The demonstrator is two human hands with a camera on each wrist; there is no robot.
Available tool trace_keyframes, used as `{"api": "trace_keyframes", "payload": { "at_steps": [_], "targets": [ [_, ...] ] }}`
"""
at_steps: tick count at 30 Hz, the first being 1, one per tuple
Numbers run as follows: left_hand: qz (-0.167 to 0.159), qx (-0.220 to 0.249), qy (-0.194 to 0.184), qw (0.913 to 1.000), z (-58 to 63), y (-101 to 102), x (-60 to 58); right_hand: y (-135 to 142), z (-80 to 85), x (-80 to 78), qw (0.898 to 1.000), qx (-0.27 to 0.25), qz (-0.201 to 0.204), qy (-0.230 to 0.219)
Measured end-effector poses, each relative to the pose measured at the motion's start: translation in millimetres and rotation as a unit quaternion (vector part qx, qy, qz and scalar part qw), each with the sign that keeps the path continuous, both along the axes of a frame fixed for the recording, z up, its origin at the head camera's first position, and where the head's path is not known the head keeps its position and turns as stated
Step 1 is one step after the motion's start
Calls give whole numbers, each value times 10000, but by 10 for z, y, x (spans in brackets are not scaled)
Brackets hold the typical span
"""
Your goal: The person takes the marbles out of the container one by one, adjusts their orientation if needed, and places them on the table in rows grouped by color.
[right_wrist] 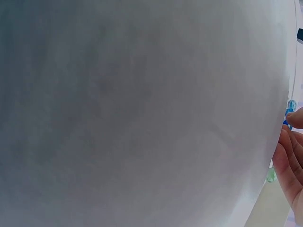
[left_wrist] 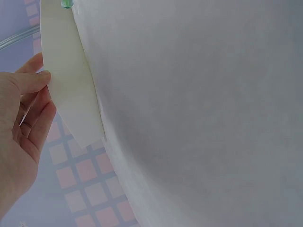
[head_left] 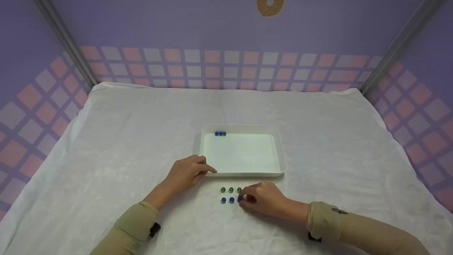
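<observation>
A shallow white tray (head_left: 247,174) lies on the cloth, with three blue marbles (head_left: 220,134) in a row at its back left. My left hand (head_left: 187,171) holds the tray's front left corner, thumb against the outer wall (left_wrist: 68,80) and index finger over the rim. In front of the tray, three green marbles (head_left: 231,190) form a row. Nearer me are two blue marbles (head_left: 231,200). To their right, my right hand (head_left: 267,199) pinches a third blue marble (head_left: 240,199) between thumb and fingers, at cloth level. The right wrist view shows only part of that hand (right_wrist: 291,151).
A white cloth (head_left: 141,124) covers the table. Purple walls with pink and white squares (head_left: 231,56) stand at the back and both sides, with grey posts (head_left: 67,40) at the corners.
</observation>
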State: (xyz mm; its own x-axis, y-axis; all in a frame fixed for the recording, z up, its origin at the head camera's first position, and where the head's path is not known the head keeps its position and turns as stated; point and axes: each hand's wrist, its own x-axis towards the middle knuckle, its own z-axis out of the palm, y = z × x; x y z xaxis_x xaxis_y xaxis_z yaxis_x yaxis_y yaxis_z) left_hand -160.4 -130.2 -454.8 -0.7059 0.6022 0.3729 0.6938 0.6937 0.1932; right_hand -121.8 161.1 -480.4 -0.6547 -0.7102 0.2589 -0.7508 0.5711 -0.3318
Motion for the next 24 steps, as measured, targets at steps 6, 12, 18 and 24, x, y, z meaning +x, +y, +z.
{"api": "trace_keyframes", "payload": {
  "at_steps": [6,12,18,24],
  "targets": [
    [12,-30,-5,10000,8,6,7,3,7,-2,9999,74,-2,-104],
    [10,1,-7,10000,0,1,-4,13,15,-4,9995,155,-41,-260],
    [23,-43,-2,10000,0,3,-7,21,17,-8,9995,159,-6,-258],
    [29,-30,-4,10000,-1,2,-7,27,13,-11,9997,66,76,-229]
  ]
}}
